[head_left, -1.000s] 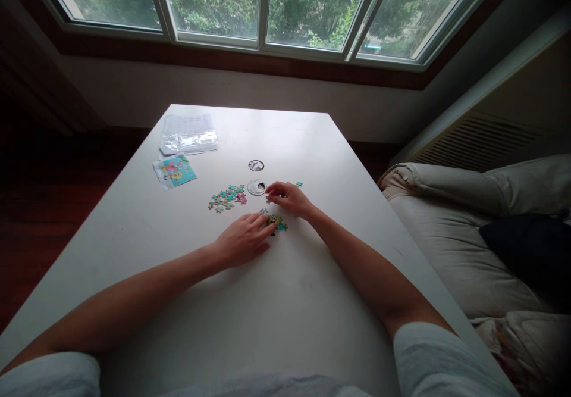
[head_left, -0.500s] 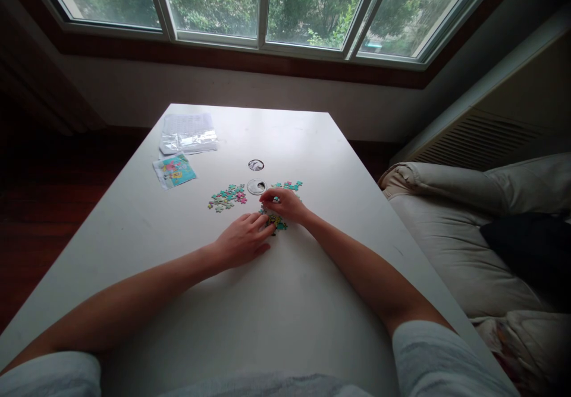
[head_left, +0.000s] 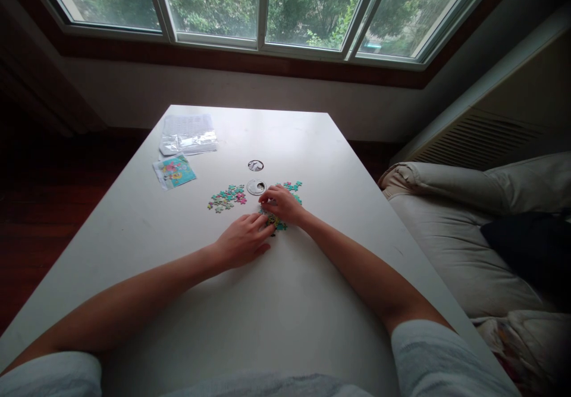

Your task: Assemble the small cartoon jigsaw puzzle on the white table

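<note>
My left hand lies palm down, fingers stretched over the near cluster of small puzzle pieces, touching its left side. Just beyond it, my right hand has thumb and fingertips pinched together on what looks like a puzzle piece, mostly hidden by the fingers. A second heap of puzzle pieces, green, yellow and pink, spreads to the left. More green and pink pieces show behind my right hand. A round silvery tin part lies close to my right fingertips, and a smaller disc sits farther back.
On the white table, a colourful picture card and a clear plastic bag with papers lie at the far left. A pale sofa with a dark cloth stands along the right side. Windows are beyond the table.
My right hand has shifted very slightly, its fingertips staying over the same spot. My left hand and the pieces look unchanged.
</note>
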Action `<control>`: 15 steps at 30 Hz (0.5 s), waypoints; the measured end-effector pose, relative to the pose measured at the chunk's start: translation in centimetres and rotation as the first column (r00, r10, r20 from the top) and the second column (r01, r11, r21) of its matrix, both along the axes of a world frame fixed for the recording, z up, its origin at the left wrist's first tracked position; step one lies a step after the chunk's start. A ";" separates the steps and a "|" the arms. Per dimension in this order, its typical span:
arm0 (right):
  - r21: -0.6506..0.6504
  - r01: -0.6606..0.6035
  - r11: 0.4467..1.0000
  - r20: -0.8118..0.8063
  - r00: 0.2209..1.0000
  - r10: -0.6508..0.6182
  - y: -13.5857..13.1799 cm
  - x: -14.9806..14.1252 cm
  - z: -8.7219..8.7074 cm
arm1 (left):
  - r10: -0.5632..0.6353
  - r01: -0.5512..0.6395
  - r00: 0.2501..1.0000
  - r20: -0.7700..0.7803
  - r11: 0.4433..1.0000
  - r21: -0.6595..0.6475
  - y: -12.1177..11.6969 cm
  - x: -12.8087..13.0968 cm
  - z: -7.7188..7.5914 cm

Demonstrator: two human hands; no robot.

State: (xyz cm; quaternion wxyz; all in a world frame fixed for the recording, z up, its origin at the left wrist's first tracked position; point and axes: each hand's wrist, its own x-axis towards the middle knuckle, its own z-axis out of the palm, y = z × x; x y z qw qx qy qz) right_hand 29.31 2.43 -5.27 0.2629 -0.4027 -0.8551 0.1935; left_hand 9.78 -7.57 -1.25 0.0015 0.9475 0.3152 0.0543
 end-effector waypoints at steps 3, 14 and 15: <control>0.008 0.009 1.000 0.059 0.998 -0.009 0.1 0.0 -0.1 | 0.002 -0.002 1.000 -0.004 1.000 -0.002 0.0 0.1 0.0; 0.073 0.035 0.997 0.102 0.994 -0.042 -0.3 0.1 -0.1 | 0.002 -0.002 1.000 0.017 1.000 -0.014 0.1 -0.2 0.3; 0.077 0.035 0.996 0.081 0.996 -0.041 -0.3 0.2 -0.1 | 0.004 -0.004 1.000 0.027 1.000 -0.022 0.3 -0.3 0.4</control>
